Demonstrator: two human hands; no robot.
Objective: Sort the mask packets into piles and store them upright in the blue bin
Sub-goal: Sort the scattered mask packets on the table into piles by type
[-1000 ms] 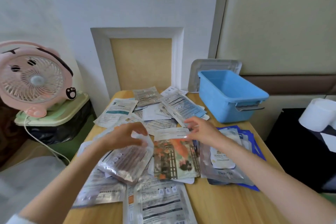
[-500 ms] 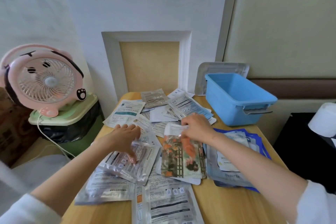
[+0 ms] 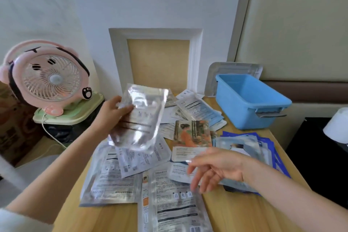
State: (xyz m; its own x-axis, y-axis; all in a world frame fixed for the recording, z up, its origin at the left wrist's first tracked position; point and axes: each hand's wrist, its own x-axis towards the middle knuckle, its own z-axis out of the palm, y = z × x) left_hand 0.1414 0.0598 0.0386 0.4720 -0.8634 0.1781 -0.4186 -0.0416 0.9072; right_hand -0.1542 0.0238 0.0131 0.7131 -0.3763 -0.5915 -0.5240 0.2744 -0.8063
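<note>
My left hand (image 3: 111, 115) grips a silver mask packet (image 3: 140, 117) and holds it up above the table, its thumb across the packet's left side. My right hand (image 3: 214, 169) hovers with spread, relaxed fingers over the packets near the table's middle and holds nothing. An illustrated orange packet (image 3: 192, 133) lies flat just beyond that hand. Several silver and white packets (image 3: 116, 177) are scattered over the wooden table (image 3: 244, 211). A pile of blue packets (image 3: 263, 149) lies at the right. The blue bin (image 3: 250, 100) stands at the back right, and nothing shows inside it.
A grey lid (image 3: 233, 68) leans on the wall behind the bin. A pink fan (image 3: 45, 79) stands on a green stand to the left of the table, its white cord hanging down. A white roll (image 3: 337, 126) sits on a dark surface at the right.
My left hand has lifted a silver packet off the table. My right hand let go of the orange packet, which now lies flipped, and drew back toward me.
</note>
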